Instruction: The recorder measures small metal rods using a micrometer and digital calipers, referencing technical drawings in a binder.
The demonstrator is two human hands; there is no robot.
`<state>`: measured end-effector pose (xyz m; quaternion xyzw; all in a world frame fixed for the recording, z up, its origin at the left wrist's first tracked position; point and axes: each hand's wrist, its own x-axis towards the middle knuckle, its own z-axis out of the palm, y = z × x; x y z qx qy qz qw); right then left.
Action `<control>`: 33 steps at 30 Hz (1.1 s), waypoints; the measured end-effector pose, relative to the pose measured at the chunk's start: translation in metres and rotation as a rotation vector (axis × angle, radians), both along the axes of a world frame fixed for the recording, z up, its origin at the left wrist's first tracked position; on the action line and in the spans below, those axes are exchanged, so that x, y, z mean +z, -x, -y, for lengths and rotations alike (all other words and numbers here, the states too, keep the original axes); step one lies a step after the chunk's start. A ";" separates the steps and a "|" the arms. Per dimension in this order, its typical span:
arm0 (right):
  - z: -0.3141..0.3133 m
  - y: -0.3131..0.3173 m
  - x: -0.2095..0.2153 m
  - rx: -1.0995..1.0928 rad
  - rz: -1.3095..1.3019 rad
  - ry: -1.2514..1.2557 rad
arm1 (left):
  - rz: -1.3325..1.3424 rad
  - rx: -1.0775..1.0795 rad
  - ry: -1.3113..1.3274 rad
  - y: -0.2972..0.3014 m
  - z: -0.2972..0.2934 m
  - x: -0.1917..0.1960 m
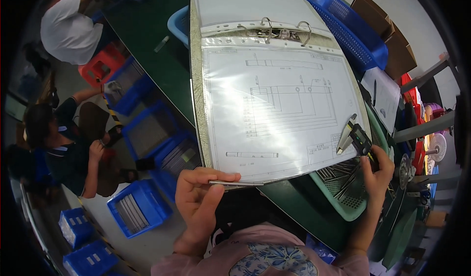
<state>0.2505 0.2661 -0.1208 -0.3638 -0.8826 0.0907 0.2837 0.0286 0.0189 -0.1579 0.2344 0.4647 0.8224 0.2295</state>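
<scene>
Between the thumb and fingers of my left hand (197, 192), a thin metal rod (248, 183) lies along the lower edge of an open ring binder (197, 104). Closed on a digital caliper (361, 139), my right hand (378, 172) is at the binder's lower right corner. The caliper's jaws point up and left over a technical drawing (279, 109) in a clear plastic sleeve. That drawing shows long slim bars with dimension lines. Whether the binder rests on anything under its lower edge is hidden.
Below the binder's right side, a pale green basket (351, 212) holds many metal rods. A blue basket (351, 28) and cardboard boxes (385, 28) stand at the far right. On the left, two people sit near blue bins (140, 227) on the floor. The table (147, 35) is dark green.
</scene>
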 end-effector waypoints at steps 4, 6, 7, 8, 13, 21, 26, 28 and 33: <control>0.001 0.004 -0.001 0.011 -0.019 -0.022 | -0.004 0.041 -0.019 -0.002 -0.001 0.002; 0.002 0.004 0.000 0.001 -0.007 -0.006 | -0.024 0.058 0.001 -0.001 0.000 0.002; 0.001 0.003 0.000 -0.010 0.007 0.006 | -0.028 0.053 0.001 -0.001 -0.001 0.003; 0.002 0.004 0.001 -0.018 0.002 0.006 | -0.007 0.062 0.011 -0.001 -0.002 0.004; -0.002 0.001 -0.005 -0.020 -0.059 -0.041 | -0.108 0.178 0.072 -0.001 -0.006 0.006; 0.002 0.002 0.007 -0.096 -0.198 -0.040 | -0.437 0.536 0.047 -0.023 -0.011 0.025; 0.000 -0.002 -0.003 -0.068 -0.303 -0.014 | -0.407 0.186 0.002 -0.049 -0.034 0.024; 0.002 -0.001 -0.003 -0.073 -0.285 0.003 | -0.363 0.104 -0.068 -0.059 -0.048 0.021; 0.005 -0.001 -0.003 -0.023 -0.258 0.029 | -0.209 -0.226 -0.149 -0.081 -0.079 0.009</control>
